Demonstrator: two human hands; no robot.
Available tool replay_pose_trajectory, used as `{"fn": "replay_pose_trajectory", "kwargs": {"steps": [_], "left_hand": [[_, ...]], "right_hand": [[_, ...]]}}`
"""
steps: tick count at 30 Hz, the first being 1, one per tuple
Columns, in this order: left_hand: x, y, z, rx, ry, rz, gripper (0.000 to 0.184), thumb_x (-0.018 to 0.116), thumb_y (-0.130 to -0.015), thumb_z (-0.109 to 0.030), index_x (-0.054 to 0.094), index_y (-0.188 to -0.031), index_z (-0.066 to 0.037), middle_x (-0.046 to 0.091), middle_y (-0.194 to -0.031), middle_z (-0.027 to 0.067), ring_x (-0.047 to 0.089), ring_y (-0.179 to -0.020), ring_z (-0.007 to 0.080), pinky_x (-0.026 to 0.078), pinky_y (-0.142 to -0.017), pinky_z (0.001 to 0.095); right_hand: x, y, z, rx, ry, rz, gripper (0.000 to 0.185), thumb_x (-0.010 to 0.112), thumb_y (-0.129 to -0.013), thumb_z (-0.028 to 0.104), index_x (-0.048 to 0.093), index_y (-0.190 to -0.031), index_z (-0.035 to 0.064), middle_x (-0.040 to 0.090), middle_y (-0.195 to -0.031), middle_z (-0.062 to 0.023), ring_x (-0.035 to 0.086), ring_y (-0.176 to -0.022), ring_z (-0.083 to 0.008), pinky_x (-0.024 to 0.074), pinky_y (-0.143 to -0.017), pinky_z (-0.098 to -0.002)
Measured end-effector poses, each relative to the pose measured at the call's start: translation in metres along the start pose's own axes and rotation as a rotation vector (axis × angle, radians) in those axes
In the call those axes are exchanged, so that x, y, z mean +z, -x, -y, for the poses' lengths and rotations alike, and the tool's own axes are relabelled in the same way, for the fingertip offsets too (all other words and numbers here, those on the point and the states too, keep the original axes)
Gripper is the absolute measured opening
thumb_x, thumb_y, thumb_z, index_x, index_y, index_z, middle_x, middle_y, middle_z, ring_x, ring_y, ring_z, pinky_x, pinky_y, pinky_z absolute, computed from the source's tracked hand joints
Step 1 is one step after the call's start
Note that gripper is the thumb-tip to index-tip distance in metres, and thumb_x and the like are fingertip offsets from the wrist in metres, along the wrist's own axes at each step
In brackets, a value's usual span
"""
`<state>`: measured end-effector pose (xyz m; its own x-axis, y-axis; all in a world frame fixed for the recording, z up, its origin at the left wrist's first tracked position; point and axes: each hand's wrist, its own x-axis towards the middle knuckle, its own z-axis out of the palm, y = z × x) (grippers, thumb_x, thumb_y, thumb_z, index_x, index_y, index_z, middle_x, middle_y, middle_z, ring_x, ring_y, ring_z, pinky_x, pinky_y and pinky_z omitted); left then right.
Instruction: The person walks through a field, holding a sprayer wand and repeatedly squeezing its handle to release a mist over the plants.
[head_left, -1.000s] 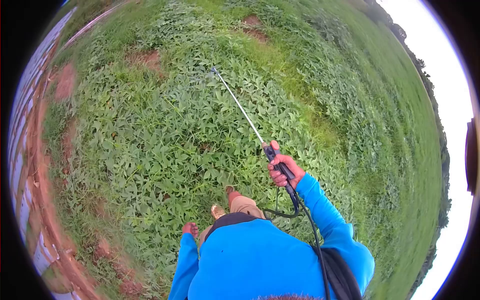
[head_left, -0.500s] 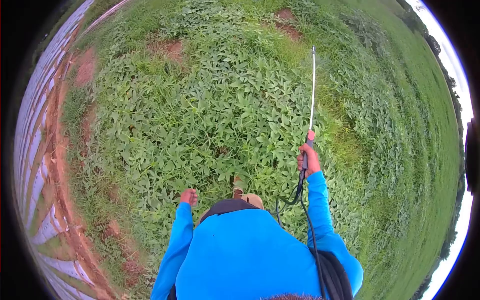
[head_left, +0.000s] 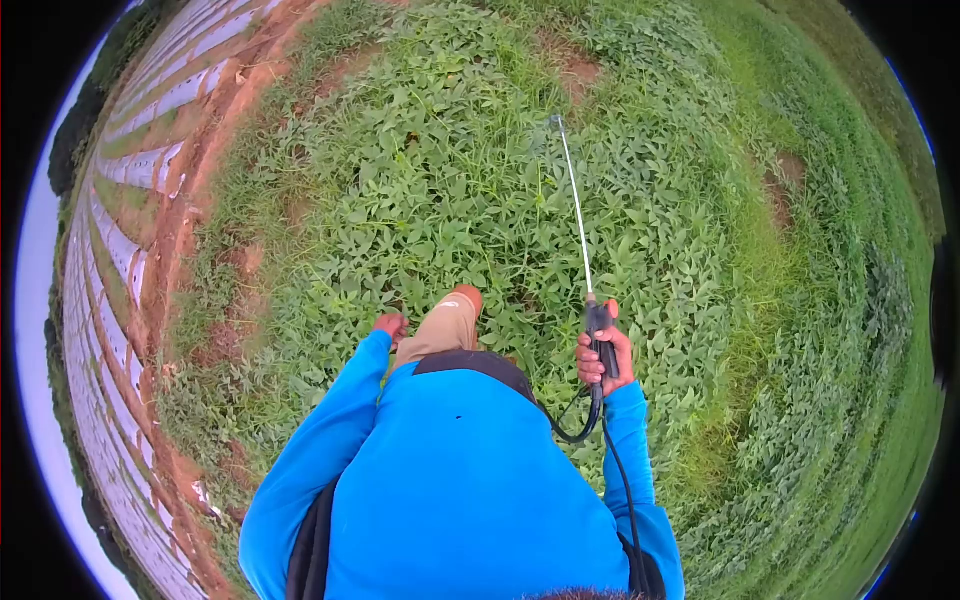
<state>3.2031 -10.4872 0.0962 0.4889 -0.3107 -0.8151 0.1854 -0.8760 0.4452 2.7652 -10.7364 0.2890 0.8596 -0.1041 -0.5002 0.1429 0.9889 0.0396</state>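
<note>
My right hand (head_left: 606,358) is wrapped around the dark grip of a sprayer wand (head_left: 576,205). The wand's thin metal tube points forward and slightly left over leafy green plants (head_left: 430,215), with its nozzle (head_left: 556,122) at the far end. From the bottom of the grip a black hose (head_left: 575,437) loops down toward my waist. My left hand (head_left: 392,325) hangs beside my left thigh with its fingers curled in, and nothing shows in it. One leg in tan trousers (head_left: 440,335) is forward among the leaves.
Low plants and tall grass (head_left: 755,360) surround me. Patches of bare reddish soil (head_left: 572,68) show through ahead. On the left runs a dirt strip (head_left: 165,330), with rows of pale plastic sheeting (head_left: 150,165) beyond it. A black strap (head_left: 310,550) lies along my left side.
My view has turned, bringing more of the sheeted rows in on the left. The wand now leans left instead of pointing nearly straight ahead. My leg has come forward.
</note>
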Motion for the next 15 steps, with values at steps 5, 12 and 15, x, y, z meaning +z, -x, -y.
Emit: {"fn": "replay_pose_trajectory", "kwargs": {"steps": [5,12,15], "left_hand": [[-0.004,-0.018,0.048,0.248,-0.330,0.013,0.034,0.054,-0.074,-0.032,0.065,-0.094,-0.007,0.063,-0.098,0.0180,0.059,-0.088,0.0381,0.046,-0.078,0.0438],[0.014,-0.038,-0.009,0.130,-0.147,0.137,0.029,0.052,-0.080,-0.034,0.061,-0.090,-0.007,0.062,-0.076,0.0092,0.056,-0.054,0.0206,0.044,-0.046,0.0350],[0.018,-0.066,-0.042,-0.056,0.139,0.252,0.024,0.054,-0.080,-0.031,0.058,-0.085,-0.008,0.056,-0.069,0.0052,0.046,-0.043,0.0139,0.035,-0.038,0.0299]], "right_hand": [[0.052,-0.071,0.019,0.263,0.110,0.053,0.020,0.052,-0.076,0.026,0.046,-0.081,0.0073,0.042,-0.059,-0.0009,0.037,-0.037,-0.0096,0.0344,-0.033,-0.0252],[0.128,-0.196,0.048,0.534,0.269,0.291,0.019,0.052,-0.075,0.027,0.043,-0.079,0.0099,0.040,-0.057,0.0020,0.035,-0.038,-0.0065,0.0322,-0.032,-0.0232],[0.162,-0.251,0.060,0.538,0.349,0.349,0.020,0.052,-0.075,0.027,0.043,-0.077,0.0106,0.040,-0.057,0.0021,0.035,-0.037,-0.0065,0.0311,-0.032,-0.0230]]}}
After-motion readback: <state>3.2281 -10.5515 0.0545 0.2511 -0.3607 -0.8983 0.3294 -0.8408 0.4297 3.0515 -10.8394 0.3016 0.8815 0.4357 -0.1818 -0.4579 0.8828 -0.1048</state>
